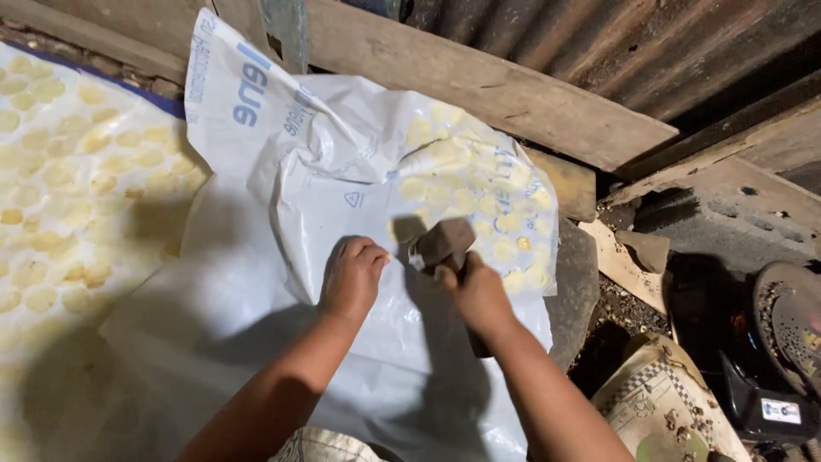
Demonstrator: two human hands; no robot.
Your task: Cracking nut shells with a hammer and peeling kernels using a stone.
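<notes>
1. Right hand [479, 295] is closed in a full fist round the handle of a dark wooden block-headed mallet [442, 242]. The mallet head sits just above the white plastic sack sheet [342, 171], near the middle of the view.
2. Left hand [352, 278] is curled, knuckles up, pressing down on the sheet just left of the mallet head. Can't tell if it pinches anything; nothing visible in it.
3. Flattened pale yellow round discs [479, 192] show through the translucent sheet, clustered right behind and to the right of the mallet head.
4. The sheet lies over a flat dark stone slab [575, 291], whose edge sticks out on the right.
5. A second spread of the same yellow discs [60, 171] lies on sheeting at far left, well apart from both hands.
6. A weathered wooden plank [479, 85] and rusty corrugated metal sheeting [641, 43] run behind.
7. Lower right: a patterned paper sack [658, 402] and a dark round pan [791, 316].
</notes>
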